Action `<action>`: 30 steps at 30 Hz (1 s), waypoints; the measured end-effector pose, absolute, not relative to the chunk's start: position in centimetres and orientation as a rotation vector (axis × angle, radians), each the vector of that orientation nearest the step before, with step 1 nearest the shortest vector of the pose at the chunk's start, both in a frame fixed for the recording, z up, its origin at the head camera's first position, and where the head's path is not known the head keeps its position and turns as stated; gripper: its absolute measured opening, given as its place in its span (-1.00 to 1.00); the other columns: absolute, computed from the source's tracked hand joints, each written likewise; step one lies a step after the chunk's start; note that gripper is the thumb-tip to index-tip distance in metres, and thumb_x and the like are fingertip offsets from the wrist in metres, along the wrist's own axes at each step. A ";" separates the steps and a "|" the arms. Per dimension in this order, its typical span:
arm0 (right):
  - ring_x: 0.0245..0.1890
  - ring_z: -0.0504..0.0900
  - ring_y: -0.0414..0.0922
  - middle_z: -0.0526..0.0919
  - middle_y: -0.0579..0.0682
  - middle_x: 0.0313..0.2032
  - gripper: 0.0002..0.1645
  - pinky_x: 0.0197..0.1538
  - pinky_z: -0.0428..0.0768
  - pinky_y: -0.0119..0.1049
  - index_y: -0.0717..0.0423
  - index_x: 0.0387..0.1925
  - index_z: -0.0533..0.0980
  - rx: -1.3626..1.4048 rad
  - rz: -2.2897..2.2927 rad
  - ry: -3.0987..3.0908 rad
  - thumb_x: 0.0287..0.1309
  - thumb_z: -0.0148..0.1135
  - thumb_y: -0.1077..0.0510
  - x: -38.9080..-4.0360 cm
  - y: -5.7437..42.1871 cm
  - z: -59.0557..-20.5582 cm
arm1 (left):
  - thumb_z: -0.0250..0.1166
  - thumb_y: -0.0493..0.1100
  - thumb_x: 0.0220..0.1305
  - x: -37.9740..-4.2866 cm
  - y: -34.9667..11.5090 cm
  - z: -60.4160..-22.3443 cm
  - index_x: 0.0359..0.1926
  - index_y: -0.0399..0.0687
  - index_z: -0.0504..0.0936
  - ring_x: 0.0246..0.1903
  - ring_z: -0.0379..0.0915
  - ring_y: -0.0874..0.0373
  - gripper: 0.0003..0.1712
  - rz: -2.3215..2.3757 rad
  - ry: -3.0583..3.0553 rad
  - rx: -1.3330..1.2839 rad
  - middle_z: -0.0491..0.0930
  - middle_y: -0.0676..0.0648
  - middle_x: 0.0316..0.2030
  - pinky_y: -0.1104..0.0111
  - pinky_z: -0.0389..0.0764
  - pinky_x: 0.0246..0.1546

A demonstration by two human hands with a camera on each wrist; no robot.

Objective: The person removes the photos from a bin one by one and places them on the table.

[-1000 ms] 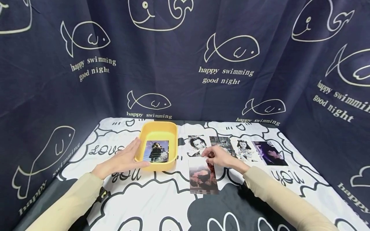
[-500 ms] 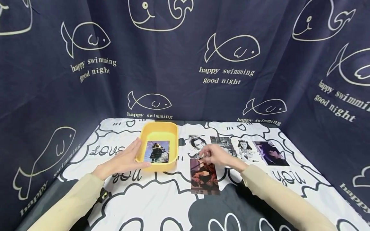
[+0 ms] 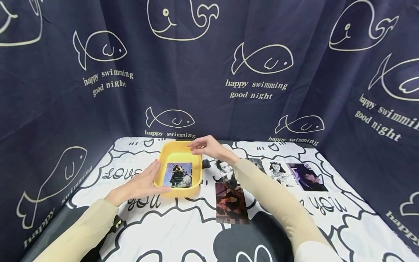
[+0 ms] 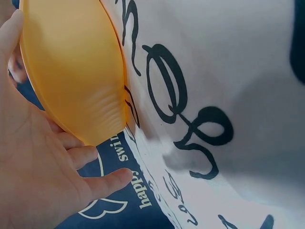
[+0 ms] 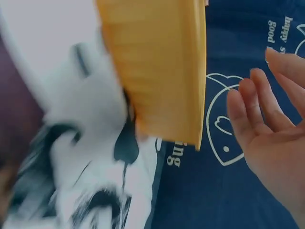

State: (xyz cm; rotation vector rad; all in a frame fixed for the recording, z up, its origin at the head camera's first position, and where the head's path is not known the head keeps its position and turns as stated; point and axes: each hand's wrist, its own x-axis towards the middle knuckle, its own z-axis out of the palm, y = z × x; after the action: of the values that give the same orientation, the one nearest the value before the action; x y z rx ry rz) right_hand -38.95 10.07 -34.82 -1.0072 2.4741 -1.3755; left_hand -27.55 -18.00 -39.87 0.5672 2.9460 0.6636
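Observation:
A yellow plastic tray [image 3: 197, 178] stands on the cloth left of the middle, with a photo card [image 3: 178, 175] of a dark-clothed figure lying inside. My left hand [image 3: 140, 184] rests along the tray's left side, thumb stretched out at the near rim; in the left wrist view its fingers lie against the tray wall [image 4: 76, 71]. Over the tray's far right corner hovers my right hand [image 3: 210, 147]. Its fingers are loosely bent with nothing between them, as the right wrist view shows beside the tray wall [image 5: 157, 71]. A dark reddish photo card [image 3: 231, 203] lies right of the tray.
Beyond the reddish card is a black-and-white portrait card [image 3: 225, 168]. More cards stretch rightward: a grey one [image 3: 257, 163] partly behind my right forearm, another black-and-white one [image 3: 278, 173] and a purple one [image 3: 307, 176]. A dark blue curtain [image 3: 209, 91] with fish drawings surrounds the table.
My right hand has left the reddish card and moved left and away from me, to above the tray's far right corner. The reddish card lies flat. My left hand stays at the tray.

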 end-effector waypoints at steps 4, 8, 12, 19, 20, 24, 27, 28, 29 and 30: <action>-0.17 0.69 -0.09 0.68 0.30 -0.06 -0.57 -0.07 0.66 -0.37 0.24 0.05 0.59 -0.985 -1.336 2.410 0.09 0.34 0.34 -40.9 7.4 -35.1 | 0.17 0.56 0.03 -27.6 -18.0 -39.9 0.50 -0.32 -0.20 0.51 -0.30 -0.23 0.39 0.665 2.944 0.560 -0.29 -0.29 0.53 -0.17 -0.03 0.44; -0.19 0.69 -0.13 0.67 0.31 -0.05 -0.57 -0.08 0.65 -0.38 0.22 0.04 0.61 -0.966 -1.229 2.368 0.07 0.34 0.35 -42.4 5.9 -36.1 | 0.16 0.57 0.03 -27.6 -18.0 -39.9 0.50 -0.31 -0.21 0.51 -0.31 -0.22 0.40 0.661 2.934 0.549 -0.31 -0.27 0.53 -0.19 -0.02 0.43; -0.14 0.70 -0.11 0.67 0.28 -0.02 -0.59 -0.03 0.67 -0.30 0.15 0.02 0.63 -0.932 -1.123 2.347 0.08 0.30 0.38 -43.4 5.4 -36.7 | 0.15 0.58 0.02 -27.8 -17.9 -40.0 0.51 -0.29 -0.23 0.52 -0.31 -0.21 0.40 0.650 2.927 0.546 -0.32 -0.26 0.53 -0.19 -0.02 0.43; -0.22 0.67 -0.08 0.68 0.23 0.00 -0.58 -0.11 0.65 -0.23 0.23 0.00 0.63 -0.955 -0.912 2.362 0.07 0.21 0.48 -44.0 4.9 -36.3 | 0.16 0.57 0.02 -28.1 -17.8 -39.8 0.51 -0.29 -0.22 0.52 -0.30 -0.20 0.40 0.642 2.931 0.550 -0.32 -0.25 0.53 -0.17 0.00 0.43; -0.29 0.63 -0.14 0.68 0.22 -0.01 -0.58 -0.11 0.64 -0.16 0.21 -0.01 0.64 -0.955 -0.885 2.368 0.06 0.22 0.47 -44.0 4.7 -36.3 | 0.16 0.57 0.02 -28.0 -17.8 -39.8 0.51 -0.29 -0.22 0.52 -0.29 -0.20 0.40 0.641 2.932 0.552 -0.31 -0.25 0.53 -0.17 0.00 0.43; -0.49 0.44 -0.11 0.69 0.22 -0.18 -0.57 -0.19 0.52 0.06 0.24 -0.03 0.64 -0.958 -0.853 2.350 0.02 0.22 0.51 -43.8 4.1 -36.7 | 0.17 0.55 0.04 -27.9 -17.8 -39.9 0.50 -0.31 -0.20 0.51 -0.27 -0.21 0.38 0.639 2.939 0.562 -0.28 -0.28 0.53 -0.16 0.02 0.43; -0.58 0.34 0.00 0.65 0.08 -0.40 -0.55 -0.37 0.40 -0.07 0.28 -0.04 0.64 -0.962 -0.836 2.340 -0.02 0.21 0.55 -43.9 3.7 -37.1 | 0.17 0.54 0.04 -27.8 -17.9 -39.9 0.50 -0.32 -0.19 0.51 -0.26 -0.22 0.38 0.637 2.944 0.570 -0.27 -0.30 0.52 -0.16 0.04 0.43; -0.61 0.31 0.00 0.62 0.02 -0.47 -0.55 -0.42 0.36 -0.14 0.28 -0.04 0.64 -0.963 -0.828 2.339 -0.03 0.23 0.54 -44.0 3.6 -37.2 | 0.17 0.54 0.05 -27.8 -17.9 -39.9 0.50 -0.33 -0.19 0.51 -0.26 -0.23 0.38 0.638 2.944 0.575 -0.27 -0.31 0.52 -0.17 0.04 0.42; -0.63 0.27 0.01 0.59 -0.02 -0.53 -0.56 -0.47 0.33 -0.20 0.29 -0.05 0.64 -0.958 -0.827 2.333 -0.04 0.25 0.54 -44.1 3.5 -37.3 | 0.17 0.54 0.05 -27.8 -17.9 -39.9 0.50 -0.32 -0.19 0.51 -0.27 -0.21 0.37 0.638 2.944 0.570 -0.27 -0.31 0.52 -0.15 0.03 0.43; -0.66 0.27 -0.02 0.56 -0.06 -0.57 -0.55 -0.51 0.32 -0.28 0.29 -0.06 0.65 -0.958 -0.814 2.337 -0.06 0.26 0.54 -44.2 3.4 -37.5 | 0.17 0.53 0.05 -27.7 -18.0 -39.9 0.50 -0.32 -0.19 0.51 -0.27 -0.21 0.37 0.635 2.945 0.569 -0.27 -0.31 0.52 -0.15 0.04 0.43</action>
State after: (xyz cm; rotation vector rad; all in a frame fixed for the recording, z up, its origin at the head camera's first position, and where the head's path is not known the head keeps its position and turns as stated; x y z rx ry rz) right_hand -44.15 3.37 -37.47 -0.9583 2.3369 -0.8135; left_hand -27.74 -17.96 -39.91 0.5690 2.9453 0.6348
